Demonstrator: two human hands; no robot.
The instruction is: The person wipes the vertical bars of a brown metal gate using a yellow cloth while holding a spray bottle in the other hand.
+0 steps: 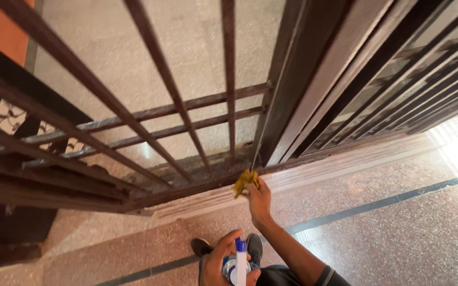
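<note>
Here our right hand pinches a crumpled yellow cloth against the dark metal gate's bottom rail, while our left hand grips a white-and-blue spray bottle above the speckled floor.

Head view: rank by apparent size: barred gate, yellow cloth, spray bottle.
1. Barred gate, by far the largest, spanning most of the frame.
2 and 3. Spray bottle in the left hand looks bigger than the yellow cloth in the right hand, but it is nearer the camera, so unsure.
</note>
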